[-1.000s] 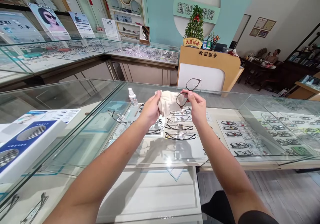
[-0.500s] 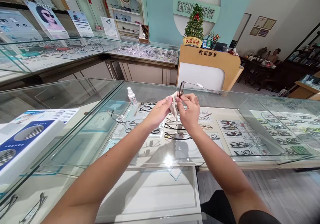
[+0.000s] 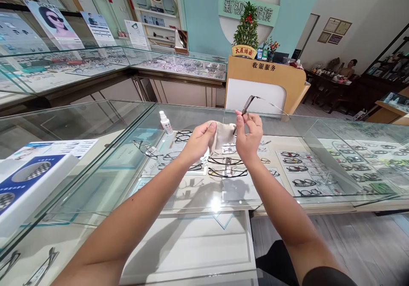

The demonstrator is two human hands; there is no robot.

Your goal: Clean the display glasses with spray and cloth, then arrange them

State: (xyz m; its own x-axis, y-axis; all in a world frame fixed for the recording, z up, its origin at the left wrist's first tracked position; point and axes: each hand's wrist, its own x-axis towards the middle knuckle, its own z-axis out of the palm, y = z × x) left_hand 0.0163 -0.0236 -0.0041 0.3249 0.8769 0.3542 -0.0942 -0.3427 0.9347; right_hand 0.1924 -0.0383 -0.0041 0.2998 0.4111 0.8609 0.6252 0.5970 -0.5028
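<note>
My left hand grips a cream cleaning cloth between thumb and fingers, above the glass counter. The cloth hangs spread out toward my right hand. My right hand is closed on a pair of dark-rimmed eyeglasses, held up with a thin temple arm stretching out to the right. The lower part of the frame is partly hidden behind the fingers. A white spray bottle stands on the counter to the left of my hands.
Rows of eyeglasses lie inside the glass display case below my hands. A blue and white box sits at the left. Beyond stands a wooden cashier desk with a plant. A person sits at the far right.
My hands have moved apart: the right went rightward with the eyeglasses, the left slightly leftward with the cloth. The cloth, bunched against the glasses before, is now spread out. The eyeglasses have tilted.
</note>
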